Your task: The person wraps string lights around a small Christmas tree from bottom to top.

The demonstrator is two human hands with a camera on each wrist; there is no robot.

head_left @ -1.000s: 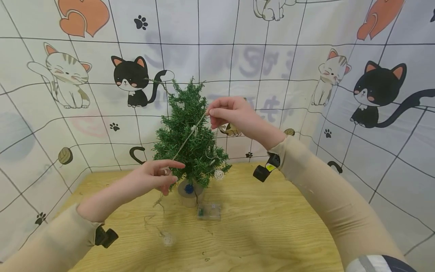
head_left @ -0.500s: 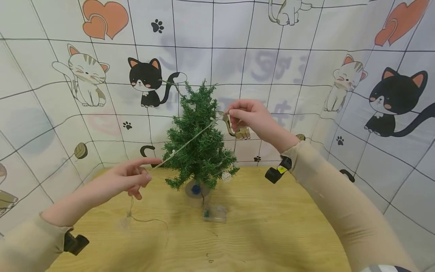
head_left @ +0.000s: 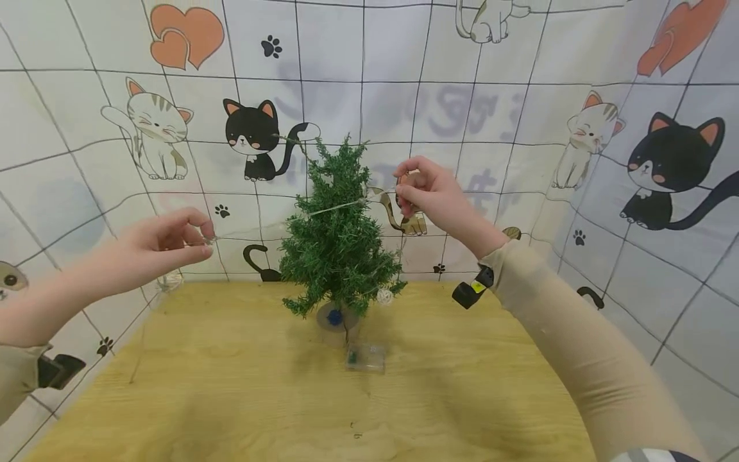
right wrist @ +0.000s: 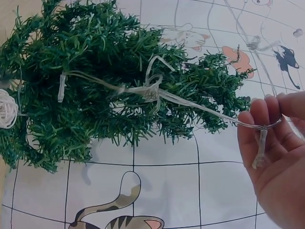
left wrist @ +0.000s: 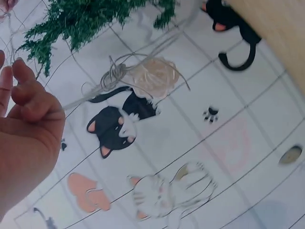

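A small green artificial tree (head_left: 340, 237) stands on the table. A thin light string (head_left: 335, 208) with small clear bulbs stretches across its front between the two hands. My left hand (head_left: 156, 247), out to the tree's left, pinches the string with thumb and fingers. Below that hand dangles a pale woven ball (head_left: 172, 280); a pale ball (left wrist: 155, 78) beside a knot shows large in the left wrist view. My right hand (head_left: 433, 192) is right of the treetop, its curled fingers holding the string (right wrist: 205, 109), with one bulb (right wrist: 261, 148) hanging over the fingers.
Another white woven ball (head_left: 384, 296) hangs at the tree's lower right. A clear plastic box (head_left: 366, 358) lies before the tree's round base (head_left: 324, 330) on the wooden table (head_left: 242, 378). Tiny bits lie near the front. A cat-patterned cloth (head_left: 392, 51) encloses the back and sides.
My left hand has moved left and up, drawing the light string out beyond the tree and lifting the ball off the table. My right hand has shifted slightly right of the tree, still holding the string.
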